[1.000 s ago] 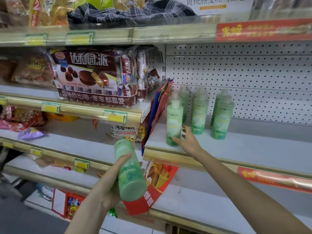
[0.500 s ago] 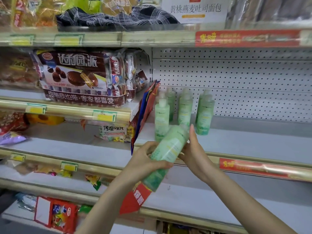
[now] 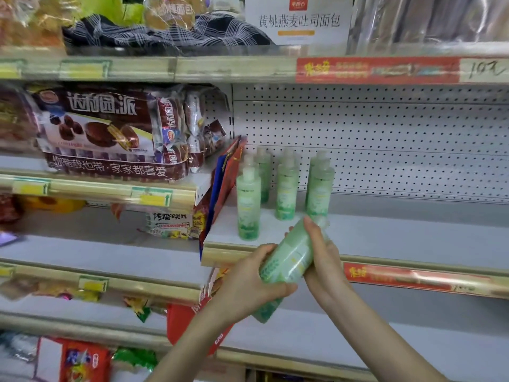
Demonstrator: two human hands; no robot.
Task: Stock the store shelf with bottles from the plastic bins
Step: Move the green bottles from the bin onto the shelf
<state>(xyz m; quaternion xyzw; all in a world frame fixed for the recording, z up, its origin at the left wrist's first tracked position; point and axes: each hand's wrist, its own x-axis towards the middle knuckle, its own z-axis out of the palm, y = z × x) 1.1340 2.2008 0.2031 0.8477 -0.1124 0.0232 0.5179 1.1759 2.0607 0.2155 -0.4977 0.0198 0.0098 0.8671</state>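
Up at ten o'clock in our view, a brown bag of chocolate pies lies on the left-hand shelving. Near the centre, a red and blue paper bag leans at the left end of the white shelf, just beside the standing green bottles. These stand upright in short files running back toward the pegboard panel.

Just below centre, our left hand wraps the lower half of the held bottle from nine o'clock, with the thumb curled across its front. The bottle is tilted, its base pointing to seven o'clock and its cap end to one o'clock. It crosses the shelf's gold front rail, with the cap end above the shelf surface, at about five o'clock from the standing bottles and near them.

Our right hand grips the upper half from three o'clock. One finger lies straight along the bottle's side and the rest are curled behind it. The bottle sits between our two hands, and both are touching it.
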